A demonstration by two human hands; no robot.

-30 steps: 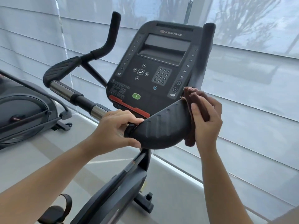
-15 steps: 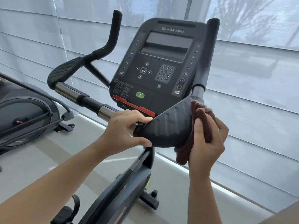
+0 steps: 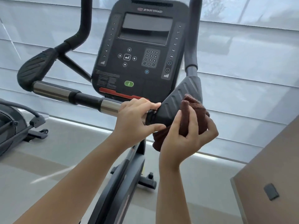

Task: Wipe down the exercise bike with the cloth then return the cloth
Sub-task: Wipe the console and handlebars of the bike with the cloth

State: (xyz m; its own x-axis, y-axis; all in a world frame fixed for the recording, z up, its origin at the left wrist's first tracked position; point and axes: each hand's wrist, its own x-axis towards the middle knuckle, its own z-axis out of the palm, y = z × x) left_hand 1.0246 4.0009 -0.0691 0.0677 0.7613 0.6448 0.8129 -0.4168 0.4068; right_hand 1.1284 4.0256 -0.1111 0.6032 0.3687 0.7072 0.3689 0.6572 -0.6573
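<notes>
Right hand [image 3: 186,139] has the brown terry cloth [image 3: 195,110] bunched tight, thumb laid across its front and fingers wrapped round the back. Only their tips peek out on the far side. Much of the cloth is buried behind the palm, so how it's folded can't be made out.

It's pressed against the outer lower edge of the ribbed arm pad [image 3: 178,99], hiding that edge. The cloth's long axis runs on a slant: the top end pokes up above the thumb against the pad, and the tail droops down and inward below the grip, under the pad.

Just inward of that, the left hand [image 3: 134,120] is clamped round the joint where the chrome handlebar tube [image 3: 110,106] meets the pad, fingers over the top and thumb underneath, almost touching the cloth's tail.

Above both grips sits the console [image 3: 142,50], its brand lettering blurred. The right upright grip [image 3: 191,38] is cut off at the top edge, and the exercise bike [image 3: 123,183] frame runs out of the bottom.
</notes>
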